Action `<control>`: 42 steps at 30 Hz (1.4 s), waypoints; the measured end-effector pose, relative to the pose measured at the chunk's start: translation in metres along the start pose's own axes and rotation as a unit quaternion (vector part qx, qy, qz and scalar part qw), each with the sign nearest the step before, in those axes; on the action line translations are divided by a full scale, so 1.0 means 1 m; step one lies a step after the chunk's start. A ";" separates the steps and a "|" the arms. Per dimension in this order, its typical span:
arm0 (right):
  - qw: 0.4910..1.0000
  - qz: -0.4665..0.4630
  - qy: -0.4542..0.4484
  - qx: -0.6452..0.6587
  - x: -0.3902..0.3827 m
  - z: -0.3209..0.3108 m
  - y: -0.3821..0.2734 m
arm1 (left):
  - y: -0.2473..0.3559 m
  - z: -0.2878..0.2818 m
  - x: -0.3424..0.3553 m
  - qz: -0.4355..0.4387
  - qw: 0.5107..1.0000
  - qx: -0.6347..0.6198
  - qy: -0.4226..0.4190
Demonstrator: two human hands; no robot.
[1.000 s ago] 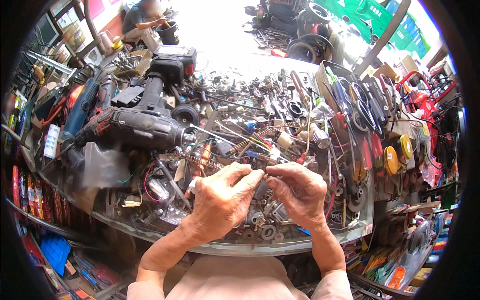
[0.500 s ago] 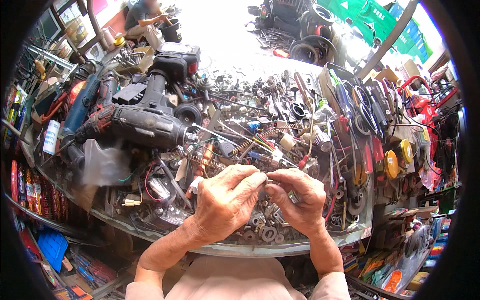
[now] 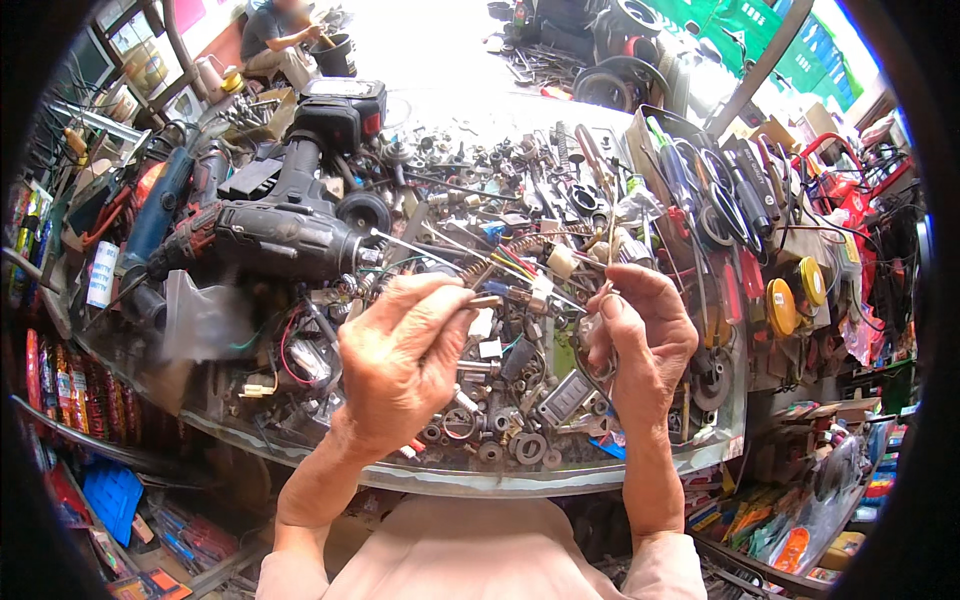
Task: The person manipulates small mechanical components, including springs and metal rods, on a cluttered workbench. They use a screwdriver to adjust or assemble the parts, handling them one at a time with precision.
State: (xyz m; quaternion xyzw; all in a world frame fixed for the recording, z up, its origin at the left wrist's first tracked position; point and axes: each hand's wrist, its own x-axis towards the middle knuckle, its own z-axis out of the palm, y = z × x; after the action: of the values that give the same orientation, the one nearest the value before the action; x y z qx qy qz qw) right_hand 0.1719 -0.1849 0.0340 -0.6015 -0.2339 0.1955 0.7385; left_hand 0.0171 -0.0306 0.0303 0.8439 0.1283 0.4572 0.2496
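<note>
Over the heap of small metal parts (image 3: 500,345), my left hand (image 3: 400,360) pinches a small metal pin-like piece (image 3: 487,300) between thumb and fingertips. My right hand (image 3: 652,345) is apart from it, further right, with thumb and fingers closed near some thin wires. Whatever those fingers hold is too small to make out. Between the hands lie a grey rectangular piece (image 3: 568,398), bolts and a white plastic connector (image 3: 541,290). Several washers (image 3: 529,448) rest toward the front edge.
A large cordless drill (image 3: 290,235) lies left of the heap, near a blue power tool (image 3: 163,208). The glass counter edge (image 3: 480,487) curves in front of me. A bin of pliers and cables (image 3: 690,180) stands right. A person (image 3: 280,40) sits far left.
My hands were together and have separated, the left moving left with the small metal piece, the right moving right and farther out. More of the parts between them shows.
</note>
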 end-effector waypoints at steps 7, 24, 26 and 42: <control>1.000 -0.008 -0.004 0.001 0.000 0.003 0.001 | -0.016 -0.023 -0.018 -0.083 0.996 0.029 0.015; 0.939 -0.219 -0.195 -0.178 -0.019 0.019 0.016 | -0.010 -0.002 -0.036 0.068 0.996 0.021 -0.058; 0.936 -0.226 -0.196 -0.186 -0.019 0.020 0.016 | -0.011 -0.003 -0.037 0.068 0.995 0.022 -0.070; 0.957 -0.137 -0.149 -0.206 -0.017 0.017 0.007 | -0.015 -0.003 -0.036 0.043 0.999 0.002 -0.021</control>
State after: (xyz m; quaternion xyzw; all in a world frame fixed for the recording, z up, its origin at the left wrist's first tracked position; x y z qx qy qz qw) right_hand 0.1480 -0.1796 0.0277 -0.6667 -0.4567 0.1281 0.5749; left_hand -0.0048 -0.0334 -0.0019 0.8586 0.0872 0.4495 0.2304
